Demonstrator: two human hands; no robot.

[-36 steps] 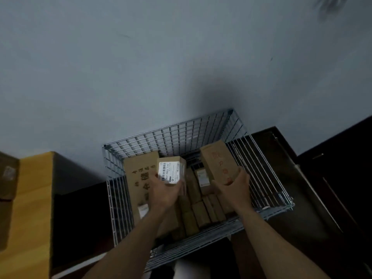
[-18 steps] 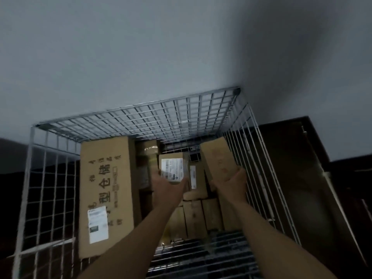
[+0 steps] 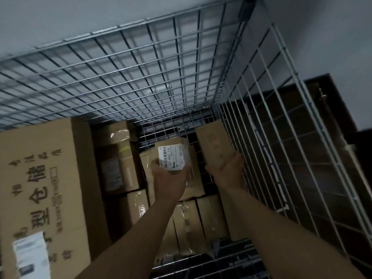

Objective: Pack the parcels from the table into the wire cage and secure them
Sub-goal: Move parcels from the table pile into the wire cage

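Two parcels are held inside the wire cage (image 3: 141, 77): a small carton (image 3: 174, 156) with a white barcode label, gripped from below by the left hand (image 3: 169, 182), and a longer plain carton (image 3: 213, 141), gripped by the right hand (image 3: 227, 170) just beside the right mesh wall. Beneath lie at least six smaller boxes (image 3: 211, 216) and one large printed carton (image 3: 40, 178) at left. A pale wall (image 3: 80, 17) stands behind.
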